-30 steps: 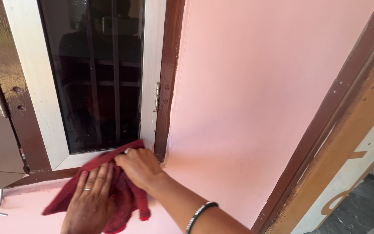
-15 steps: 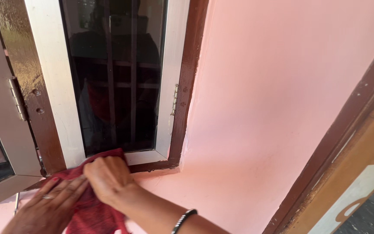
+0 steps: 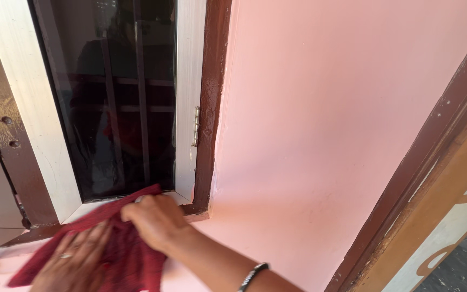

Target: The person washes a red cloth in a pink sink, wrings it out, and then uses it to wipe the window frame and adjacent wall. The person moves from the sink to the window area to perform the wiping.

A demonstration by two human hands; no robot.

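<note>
Both hands (image 3: pixel 120 238) press flat, fingers open, on a red cloth (image 3: pixel 122 259) lying lengthwise along the sill.

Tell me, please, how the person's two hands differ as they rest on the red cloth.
The left hand lies flat with fingers spread and wears a ring; the right hand is curled, nearer the white window frame, with a dark bangle on its wrist. Both press on the red cloth.

Bright even daylight, dim reflections in dark glass (image 3: pixel 120 108), motion-blurred hands (image 3: pixel 155 221), soft shadows
</note>
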